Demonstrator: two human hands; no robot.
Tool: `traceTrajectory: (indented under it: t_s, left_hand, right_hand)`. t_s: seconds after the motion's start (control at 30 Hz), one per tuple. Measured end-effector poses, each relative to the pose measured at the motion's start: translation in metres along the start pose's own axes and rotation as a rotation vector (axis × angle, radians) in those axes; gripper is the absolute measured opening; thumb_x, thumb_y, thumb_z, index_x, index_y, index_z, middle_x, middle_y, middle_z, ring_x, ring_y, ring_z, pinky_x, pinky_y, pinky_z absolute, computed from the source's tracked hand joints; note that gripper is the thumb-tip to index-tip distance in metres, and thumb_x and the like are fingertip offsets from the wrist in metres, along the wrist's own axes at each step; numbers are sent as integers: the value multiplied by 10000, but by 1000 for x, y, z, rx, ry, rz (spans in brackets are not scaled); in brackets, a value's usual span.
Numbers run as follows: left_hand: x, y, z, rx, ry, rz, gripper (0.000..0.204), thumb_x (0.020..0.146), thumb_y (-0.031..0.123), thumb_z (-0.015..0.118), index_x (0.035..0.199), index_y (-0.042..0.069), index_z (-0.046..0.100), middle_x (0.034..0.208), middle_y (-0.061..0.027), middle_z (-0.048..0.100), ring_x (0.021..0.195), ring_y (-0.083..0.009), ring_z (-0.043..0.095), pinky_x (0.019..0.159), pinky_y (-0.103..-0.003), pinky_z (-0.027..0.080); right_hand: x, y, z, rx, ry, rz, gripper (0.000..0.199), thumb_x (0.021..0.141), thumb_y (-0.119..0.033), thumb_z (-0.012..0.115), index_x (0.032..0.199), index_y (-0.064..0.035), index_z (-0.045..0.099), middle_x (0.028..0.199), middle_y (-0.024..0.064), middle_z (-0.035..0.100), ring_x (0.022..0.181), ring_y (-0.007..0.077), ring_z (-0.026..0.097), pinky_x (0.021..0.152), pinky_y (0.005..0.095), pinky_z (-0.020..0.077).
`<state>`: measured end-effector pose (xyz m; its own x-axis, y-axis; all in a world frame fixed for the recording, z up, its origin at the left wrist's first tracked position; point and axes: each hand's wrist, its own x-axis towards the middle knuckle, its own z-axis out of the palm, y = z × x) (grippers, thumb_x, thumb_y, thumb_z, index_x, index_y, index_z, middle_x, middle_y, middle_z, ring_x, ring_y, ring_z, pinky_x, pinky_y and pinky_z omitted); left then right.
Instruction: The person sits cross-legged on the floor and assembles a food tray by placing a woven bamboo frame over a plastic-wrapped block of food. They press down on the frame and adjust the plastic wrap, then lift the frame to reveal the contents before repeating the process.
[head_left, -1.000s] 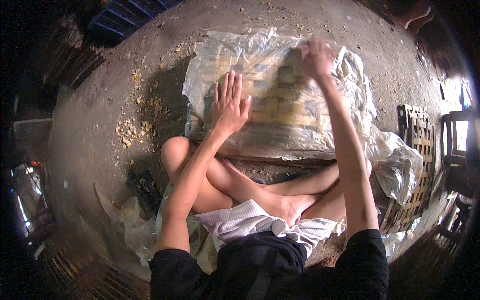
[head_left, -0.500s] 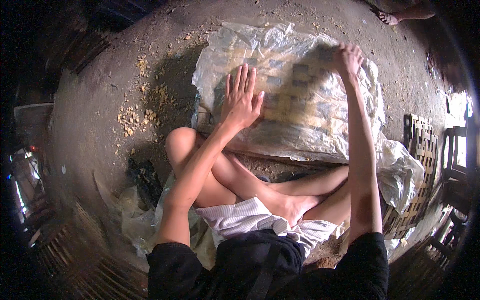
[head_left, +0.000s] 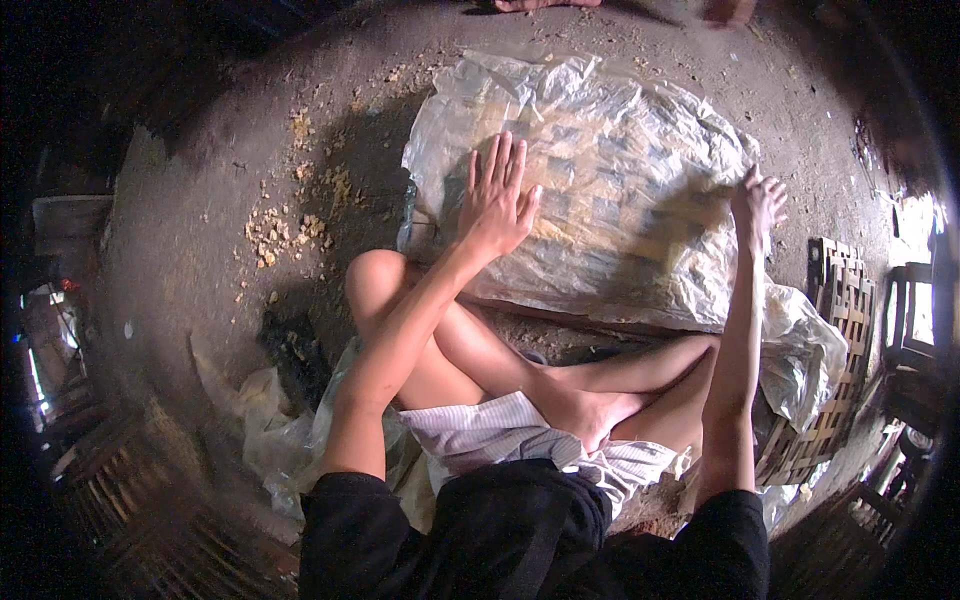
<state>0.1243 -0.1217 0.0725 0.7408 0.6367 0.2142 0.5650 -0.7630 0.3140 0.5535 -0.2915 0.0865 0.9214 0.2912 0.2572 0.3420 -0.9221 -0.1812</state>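
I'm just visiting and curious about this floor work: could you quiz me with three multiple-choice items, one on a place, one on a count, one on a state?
1. Where does the left hand rest?
A. on the crinkled clear plastic sheet over the woven slat mat
B. on the bare earthen floor
C. on a knee

2. How many of the person's hands touch the sheet?
A. none
B. one
C. two

3. How is the left hand?
A. fisted
B. flat, fingers spread
C. pinching a strip

Key: 1 A, the palm lies on the plastic; 2 C, the right hand meets the sheet's right edge too; 3 B, fingers lie splayed.
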Motion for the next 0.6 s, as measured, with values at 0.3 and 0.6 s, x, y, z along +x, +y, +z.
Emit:
traceTrajectory:
  t_s: [0.3, 0.6]
  left_hand:
    - [-13, -9, 3, 28, 58, 10, 780, 1047, 394, 486, 1660, 25, 175, 1733, -205, 140, 1613, -343, 117, 1295, -542, 37]
    - [13, -2, 2, -56, 152, 81, 725, 1041, 383, 496, 1603, -30, 297, 1684, -275, 232, 1579, -398, 206, 1280, -543, 134]
  right_hand:
    - [-135, 0, -26, 228, -137, -678, 564, 1088, -323, 492, 1607, -129, 387, 1649, 175, 382, 1542, 389, 312, 1273, 537, 208]
    - [-111, 40, -31, 143, -108, -381, 632, 1104, -409, 404, 1590, -7, 367, 1680, 259, 274, 1587, 403, 190, 1281, 588, 124]
